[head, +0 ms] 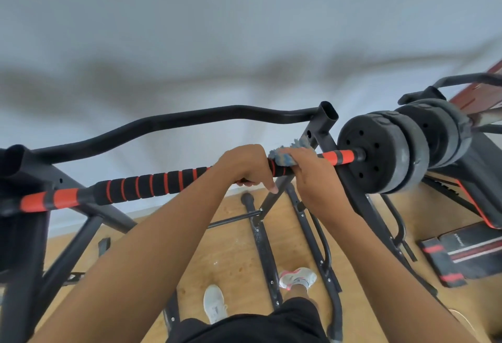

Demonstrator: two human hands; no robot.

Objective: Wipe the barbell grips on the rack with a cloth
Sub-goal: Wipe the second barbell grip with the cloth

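Fingers of the left hand (pixel 245 165) curl over the barbell (pixel 152 184), wrapped around its black foam grip (pixel 160 183) near the middle of the bar, with one fingertip pointing down below it. Just beside it, the right hand (pixel 312 177) clasps a blue-grey cloth (pixel 282 156) against the bar, its fingers folded over the fabric so the cloth is pressed onto the right end of the foam grip; frayed edges of the cloth stick up behind the knuckles. The two hands are nearly touching.

The barbell lies across the black steel rack (pixel 328 114), running from the lower left edge of the view up towards the right. Its foam grip is black with thin orange rings, and wider orange-and-black bands mark the shaft at both ends. Black weight plates (pixel 380 150) are stacked on the right sleeve, just beyond the rack's right upright. What sits on the left end is cut off by the frame edge, so that side cannot be judged.

Behind the barbell a curved black bar (pixel 173 121) spans the top of the rack. Below, on the wooden floor (pixel 231 247), stand the person's white trainers (pixel 216 303). A black-and-red bench pad (pixel 467 258) lies on the floor towards the right edge.
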